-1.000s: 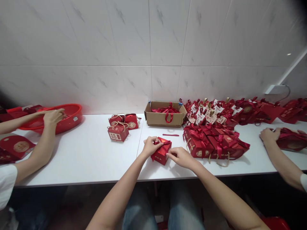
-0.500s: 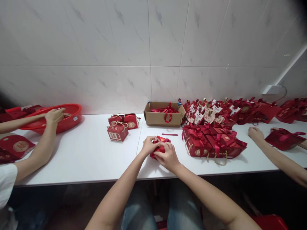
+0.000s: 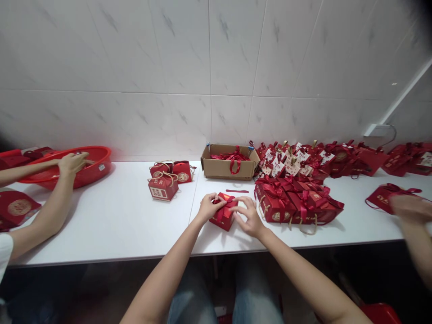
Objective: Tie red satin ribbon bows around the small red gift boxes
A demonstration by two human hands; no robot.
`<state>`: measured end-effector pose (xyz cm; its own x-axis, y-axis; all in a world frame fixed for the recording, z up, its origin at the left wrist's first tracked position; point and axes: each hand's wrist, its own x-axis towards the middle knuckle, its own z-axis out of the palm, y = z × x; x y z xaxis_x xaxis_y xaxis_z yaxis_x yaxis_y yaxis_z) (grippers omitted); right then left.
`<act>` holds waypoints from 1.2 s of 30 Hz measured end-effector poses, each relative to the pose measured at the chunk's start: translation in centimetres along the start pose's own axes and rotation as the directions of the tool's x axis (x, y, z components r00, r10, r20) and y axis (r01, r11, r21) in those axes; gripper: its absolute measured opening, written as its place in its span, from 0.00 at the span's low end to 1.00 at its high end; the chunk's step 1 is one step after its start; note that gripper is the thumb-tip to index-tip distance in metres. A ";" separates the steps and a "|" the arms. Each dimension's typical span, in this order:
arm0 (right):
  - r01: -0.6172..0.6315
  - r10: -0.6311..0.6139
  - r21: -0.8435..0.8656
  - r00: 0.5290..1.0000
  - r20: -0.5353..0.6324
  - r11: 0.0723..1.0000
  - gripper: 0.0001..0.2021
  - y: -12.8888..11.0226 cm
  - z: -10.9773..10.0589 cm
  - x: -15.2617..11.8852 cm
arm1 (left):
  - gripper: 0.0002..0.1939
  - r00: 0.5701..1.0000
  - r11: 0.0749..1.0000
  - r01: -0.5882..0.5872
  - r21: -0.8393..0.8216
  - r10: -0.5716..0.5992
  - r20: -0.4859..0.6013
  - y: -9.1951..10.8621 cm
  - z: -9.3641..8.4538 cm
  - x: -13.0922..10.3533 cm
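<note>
A small red gift box [image 3: 222,220] with a dark red ribbon [image 3: 229,203] over its top stands on the white table in front of me. My left hand [image 3: 209,208] pinches the ribbon at the box's upper left. On the other side, my right hand [image 3: 250,218] is close to the box's right edge, its fingers apart and curved, with nothing visible between them. A loose strip of ribbon [image 3: 237,191] lies flat just behind the box.
Behind is a cardboard box [image 3: 229,170] of ribbons. Ribboned gift boxes [image 3: 299,202] crowd the right, tagged ones [image 3: 290,162] behind them. Several rope-handled boxes [image 3: 163,186] stand left. Co-workers' hands are at a red basin [image 3: 101,155] and a red bag [image 3: 380,198].
My right hand has drawn back to the right and its fingers have spread, uncovering more of the box. At far right, a co-worker's hand has moved over the red bag.
</note>
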<state>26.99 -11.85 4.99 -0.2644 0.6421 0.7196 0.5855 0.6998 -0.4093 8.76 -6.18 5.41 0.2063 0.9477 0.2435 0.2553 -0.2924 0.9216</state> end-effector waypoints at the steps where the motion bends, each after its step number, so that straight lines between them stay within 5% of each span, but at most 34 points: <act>1: -0.037 0.038 0.020 0.999 -0.012 0.999 0.12 0.5 -0.3 0.7 | 0.20 1.000 1.000 0.005 -0.024 -0.004 0.024 0.1 -0.1 0.0; 3: -0.085 0.084 0.049 0.996 0.023 0.995 0.15 1.6 -0.9 2.2 | 0.20 0.997 0.999 0.007 -0.047 -0.004 0.074 0.1 -0.3 -0.1; 6: -0.065 0.042 0.074 0.962 0.269 0.995 0.20 2.9 -1.5 3.8 | 0.18 0.993 0.999 -0.006 -0.044 0.011 0.115 0.1 -0.6 -0.1; 10: -0.026 -0.018 0.093 0.898 0.439 0.995 0.16 3.7 -1.7 4.6 | 0.18 0.992 1.000 -0.014 -0.020 0.017 0.128 0.3 -0.9 -0.1; 18: 0.106 -0.131 0.085 0.911 0.390 0.991 0.08 4.7 -1.1 4.6 | 0.17 0.985 1.000 0.015 -0.026 -0.011 0.170 0.3 -1.0 -0.4; 29: 0.134 -0.155 0.089 0.943 0.294 0.987 0.10 5.4 -0.7 3.2 | 0.21 0.985 0.996 0.029 -0.087 -0.014 0.173 -0.1 -1.0 -0.4; 36: 0.090 -0.125 0.126 0.946 0.298 0.988 0.08 3.8 -1.9 4.0 | 0.17 0.980 0.988 0.032 -0.149 -0.002 0.199 0.3 -1.5 -0.5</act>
<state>29.60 -7.20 7.39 -0.5519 0.6138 0.5646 0.4579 0.7888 -0.4099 7.33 -6.60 6.03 0.3899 0.9037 0.1768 0.1177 -0.2394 0.9638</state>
